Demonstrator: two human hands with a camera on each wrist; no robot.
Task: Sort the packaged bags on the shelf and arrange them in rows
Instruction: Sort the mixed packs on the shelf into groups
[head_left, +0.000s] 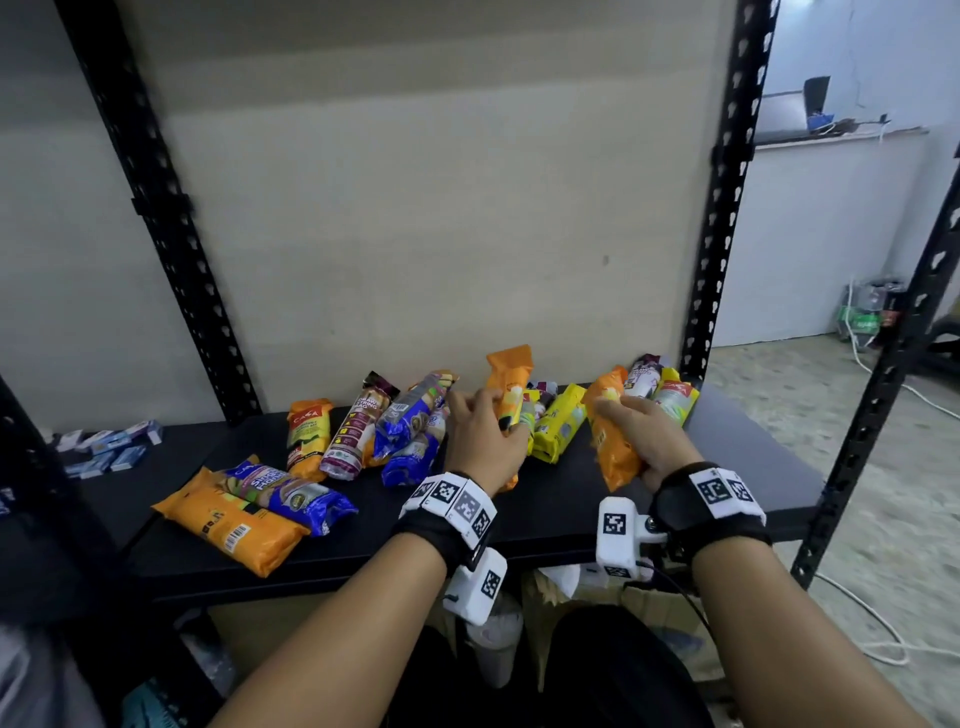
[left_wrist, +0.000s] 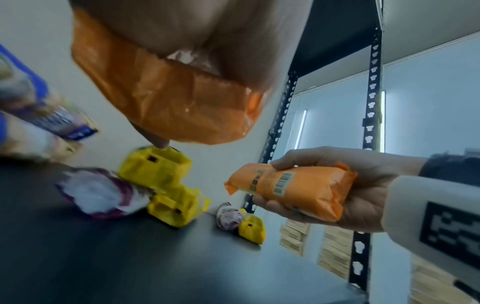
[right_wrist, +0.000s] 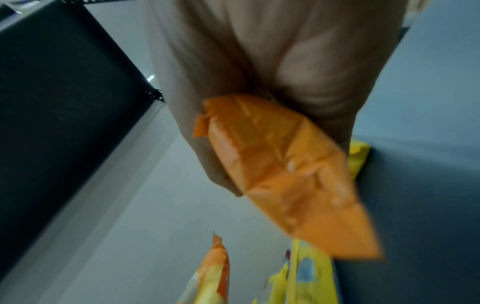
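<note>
Black metal shelf board (head_left: 727, 483) carries mixed packets. Left hand (head_left: 480, 441) grips tall orange plastic packet (head_left: 511, 384); right hand (head_left: 647, 441) clasps second crinkled orange packet (head_left: 613, 447), both raised. Advice: carry both to flat orange packet (head_left: 234, 525) front-left, lay parallel, avoid nudging yellow packets (head_left: 558, 423).

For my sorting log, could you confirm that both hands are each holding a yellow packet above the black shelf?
Not quite: the packets are orange, not yellow. The left wrist view shows the left hand gripping one orange packet and the right hand gripping another orange packet. Both are held above the black shelf, as you said.
</note>
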